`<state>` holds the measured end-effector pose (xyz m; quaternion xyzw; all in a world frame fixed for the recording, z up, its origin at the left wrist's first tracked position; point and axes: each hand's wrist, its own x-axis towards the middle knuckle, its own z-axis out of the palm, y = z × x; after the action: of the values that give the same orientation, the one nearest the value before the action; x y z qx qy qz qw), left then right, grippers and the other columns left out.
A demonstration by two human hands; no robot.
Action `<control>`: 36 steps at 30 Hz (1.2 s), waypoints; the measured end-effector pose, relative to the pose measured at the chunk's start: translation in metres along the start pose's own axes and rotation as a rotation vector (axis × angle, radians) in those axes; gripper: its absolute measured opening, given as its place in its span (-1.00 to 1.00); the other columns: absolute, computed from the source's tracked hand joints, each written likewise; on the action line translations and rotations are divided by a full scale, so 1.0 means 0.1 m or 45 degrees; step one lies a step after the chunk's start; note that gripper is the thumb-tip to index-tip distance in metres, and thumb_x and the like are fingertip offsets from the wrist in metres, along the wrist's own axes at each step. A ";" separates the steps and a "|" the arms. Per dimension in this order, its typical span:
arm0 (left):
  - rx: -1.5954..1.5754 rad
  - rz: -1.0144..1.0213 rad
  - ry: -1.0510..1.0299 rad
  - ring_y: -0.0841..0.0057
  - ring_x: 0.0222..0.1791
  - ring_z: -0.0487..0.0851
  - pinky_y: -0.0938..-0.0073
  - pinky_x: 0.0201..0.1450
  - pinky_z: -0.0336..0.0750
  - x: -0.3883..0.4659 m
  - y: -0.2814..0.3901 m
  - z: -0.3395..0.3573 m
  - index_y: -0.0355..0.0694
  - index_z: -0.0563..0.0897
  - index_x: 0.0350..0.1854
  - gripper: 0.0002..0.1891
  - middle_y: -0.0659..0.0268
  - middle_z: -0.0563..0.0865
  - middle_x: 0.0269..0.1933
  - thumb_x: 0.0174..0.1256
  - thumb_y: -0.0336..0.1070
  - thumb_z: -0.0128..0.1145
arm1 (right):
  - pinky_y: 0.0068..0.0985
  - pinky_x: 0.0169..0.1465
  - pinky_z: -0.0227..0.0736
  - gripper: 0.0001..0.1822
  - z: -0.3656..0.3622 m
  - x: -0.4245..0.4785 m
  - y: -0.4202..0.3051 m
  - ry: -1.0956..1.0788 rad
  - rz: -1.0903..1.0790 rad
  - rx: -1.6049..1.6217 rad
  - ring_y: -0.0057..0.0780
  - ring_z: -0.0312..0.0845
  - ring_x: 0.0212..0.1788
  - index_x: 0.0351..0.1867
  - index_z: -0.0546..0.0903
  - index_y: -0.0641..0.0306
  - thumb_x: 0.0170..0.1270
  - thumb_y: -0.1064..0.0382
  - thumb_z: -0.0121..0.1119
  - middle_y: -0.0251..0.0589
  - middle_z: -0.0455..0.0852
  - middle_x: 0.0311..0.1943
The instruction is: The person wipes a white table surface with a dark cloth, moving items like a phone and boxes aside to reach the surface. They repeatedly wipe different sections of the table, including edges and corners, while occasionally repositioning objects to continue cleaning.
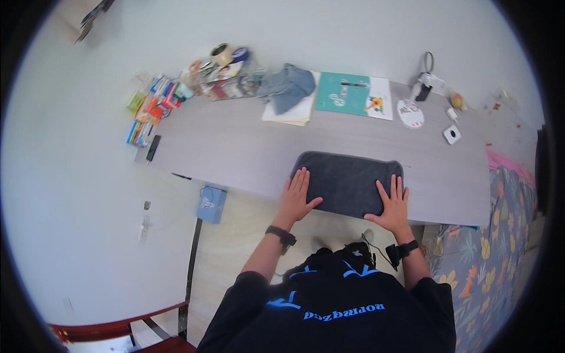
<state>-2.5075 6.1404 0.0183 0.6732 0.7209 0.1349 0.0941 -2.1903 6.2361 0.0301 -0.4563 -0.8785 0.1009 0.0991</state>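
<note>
A dark grey cloth [344,183] with rounded corners lies flat near the front edge of the grey desk [220,145]. My left hand [299,196] rests palm down on its left end, thumb pointing inward and the other fingers stretched toward the wall. On the right end lies my right hand [390,204], also palm down with the fingers spread. The cloth's far right corner looks slightly folded or raised. Neither hand grips anything. Each wrist wears a black strap with a small device.
Along the wall stand several books [152,106], a box of odds and ends [229,86], blue-grey fabric [289,88] on papers, a teal booklet [342,95] and a white lamp [411,112]. A small white device [451,134] sits rightward. Below are a blue box [212,204] and a patterned bed [481,273].
</note>
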 end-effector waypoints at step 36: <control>-0.275 0.402 0.082 0.17 0.53 0.11 0.14 0.55 -0.07 0.08 -1.27 -0.40 -0.43 0.39 0.31 -0.18 -0.03 0.31 0.44 -0.06 -0.11 0.31 | 0.22 0.44 -0.25 0.05 0.85 1.12 -2.42 -0.151 -0.170 -0.259 0.34 -0.26 0.53 0.45 0.20 0.29 0.02 -0.31 0.25 0.42 -0.08 0.47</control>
<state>-2.6407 6.1379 0.0158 0.7593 0.5903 0.2460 0.1203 -2.4658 6.1845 0.0224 -0.3977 -0.9169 0.0311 0.0067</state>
